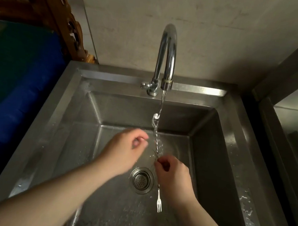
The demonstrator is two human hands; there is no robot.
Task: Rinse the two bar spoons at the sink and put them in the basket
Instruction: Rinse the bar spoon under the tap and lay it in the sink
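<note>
The sink (pixel 57 115) is dull grey steel, streaked with pale water marks along its rims. The tap (pixel 166 59) is bright chrome. The spoon (pixel 156 150) is silver with a spiral twist along its stem. The strainer (pixel 141 180) is grey, dotted with small holes. The wall (pixel 206 36) is mottled beige. A blue and dark green cover (pixel 14 81) lies beyond the sink's left edge, with carved brown wood (pixel 51 8) behind it.
</note>
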